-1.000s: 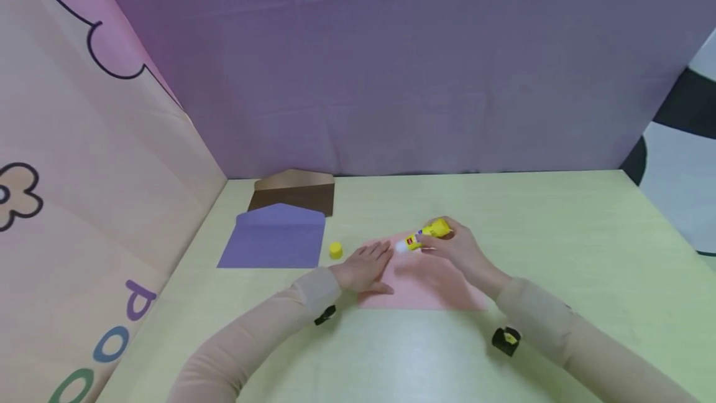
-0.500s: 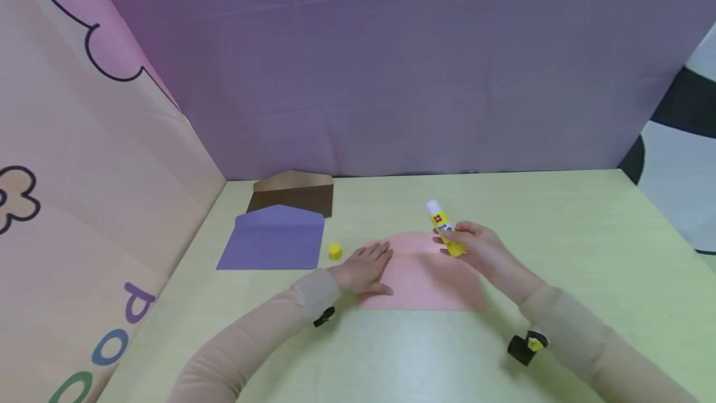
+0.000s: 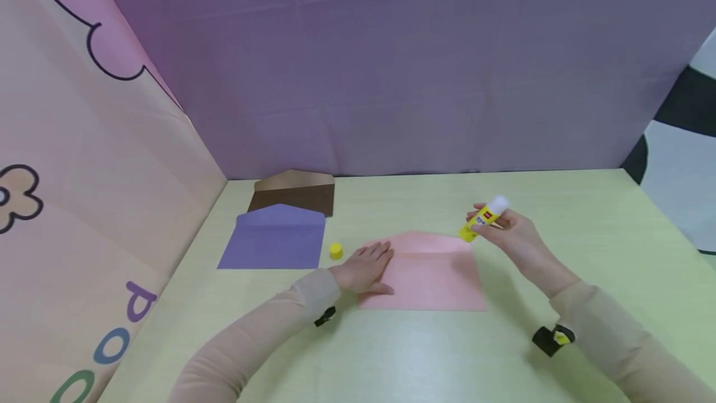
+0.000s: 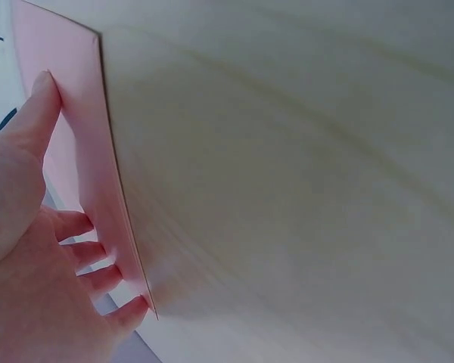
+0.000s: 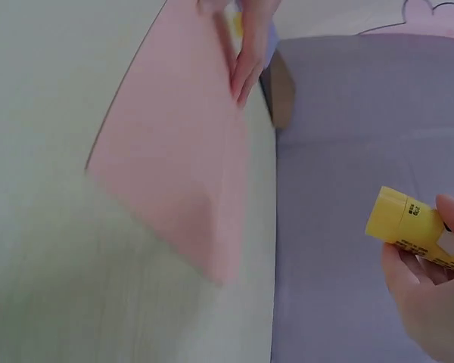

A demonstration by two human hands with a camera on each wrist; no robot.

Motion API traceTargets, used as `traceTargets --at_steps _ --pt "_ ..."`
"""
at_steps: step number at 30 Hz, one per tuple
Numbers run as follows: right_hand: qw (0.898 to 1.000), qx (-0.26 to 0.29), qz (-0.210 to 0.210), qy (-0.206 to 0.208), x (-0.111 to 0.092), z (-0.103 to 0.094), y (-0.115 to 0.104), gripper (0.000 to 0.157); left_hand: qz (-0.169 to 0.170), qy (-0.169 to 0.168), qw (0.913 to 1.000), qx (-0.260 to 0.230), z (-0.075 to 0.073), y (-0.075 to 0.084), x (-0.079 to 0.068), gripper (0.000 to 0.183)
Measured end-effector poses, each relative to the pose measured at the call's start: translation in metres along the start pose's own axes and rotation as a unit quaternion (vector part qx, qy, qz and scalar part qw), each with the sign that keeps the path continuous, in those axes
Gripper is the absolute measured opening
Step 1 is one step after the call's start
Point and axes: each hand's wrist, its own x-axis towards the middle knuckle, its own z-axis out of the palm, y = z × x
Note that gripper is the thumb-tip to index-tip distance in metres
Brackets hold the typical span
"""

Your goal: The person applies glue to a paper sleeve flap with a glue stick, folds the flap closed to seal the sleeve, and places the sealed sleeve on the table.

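A pink envelope (image 3: 431, 285) lies on the table with its flap spread away from the person. My left hand (image 3: 362, 269) rests on the envelope's left side, fingers straight and thumb apart; the left wrist view shows the fingertips along the paper (image 4: 91, 144). My right hand (image 3: 517, 235) holds a yellow glue stick (image 3: 480, 222) in the air past the envelope's upper right corner. The stick is uncapped, its white end tilted up and to the right. In the right wrist view the thumb and fingers grip the yellow barrel (image 5: 408, 223).
Left of my left hand stands the yellow cap (image 3: 335, 251). A purple envelope (image 3: 274, 247) lies farther left, overlapping a brown envelope (image 3: 296, 201) behind it, both flaps spread. A purple backdrop (image 3: 403, 79) rises at the table's (image 3: 587, 222) far edge.
My right hand has lifted the glue stick off the pink envelope's flap and moved it right, turning its white end upward. The left hand has stayed in place.
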Motion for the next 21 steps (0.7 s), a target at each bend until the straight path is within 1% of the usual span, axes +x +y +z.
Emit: traceTargets --at_steps 2,5,6,8,9,11,12,13,15,16,18,19,20,21 --pt "0.998 -0.054 -0.015 0.025 0.012 -0.016 0.017 0.051 0.000 0.000 1.0000 -0.001 0.000 0.000 0.000 0.079" --pt "0.996 -0.071 -0.043 0.038 0.025 -0.038 0.037 0.049 0.000 0.001 1.0000 -0.003 -0.001 0.000 -0.001 0.079" --pt "0.995 -0.068 -0.049 0.045 0.028 -0.043 0.042 0.048 0.000 0.001 1.0000 -0.004 -0.001 0.000 -0.001 0.079" --pt "0.995 -0.077 -0.041 0.048 0.025 -0.046 0.036 0.049 -0.001 0.000 1.0000 -0.004 0.000 0.001 0.000 0.079" --pt "0.994 -0.086 -0.036 0.049 0.021 -0.046 0.029 0.050 -0.001 0.000 1.0000 -0.004 -0.001 0.001 0.000 0.079" --pt "0.993 -0.097 -0.038 0.062 0.021 -0.052 0.031 0.051 -0.002 -0.002 1.0000 -0.004 0.000 0.000 0.001 0.080" --pt "0.992 -0.101 -0.027 0.066 0.015 -0.049 0.021 0.050 -0.002 -0.002 1.0000 -0.003 0.000 0.000 0.001 0.080" --pt "0.991 -0.112 -0.017 0.075 0.014 -0.051 0.021 0.053 -0.003 -0.003 1.0000 -0.003 0.001 0.000 0.002 0.080" --pt "0.988 -0.121 -0.023 0.091 0.010 -0.052 0.017 0.053 -0.004 -0.005 1.0000 -0.004 0.001 0.000 0.002 0.080" --pt "0.988 -0.121 -0.029 0.096 0.008 -0.053 0.015 0.050 -0.004 -0.006 1.0000 -0.004 0.001 0.000 0.002 0.080" --pt "0.986 -0.128 -0.022 0.100 -0.003 -0.047 -0.003 0.039 -0.005 -0.007 1.0000 -0.004 0.000 0.000 0.002 0.079" --pt "0.986 -0.126 -0.027 0.102 -0.003 -0.049 -0.003 0.035 -0.006 -0.007 0.9999 -0.004 0.000 0.001 0.002 0.079" --pt "0.986 -0.129 -0.029 0.101 -0.008 -0.047 -0.010 0.029 -0.006 -0.008 0.9999 -0.004 0.000 0.001 0.002 0.079" --pt "0.986 -0.130 -0.028 0.102 -0.009 -0.048 -0.011 0.028 -0.007 -0.008 0.9999 -0.004 -0.001 0.001 0.002 0.079"
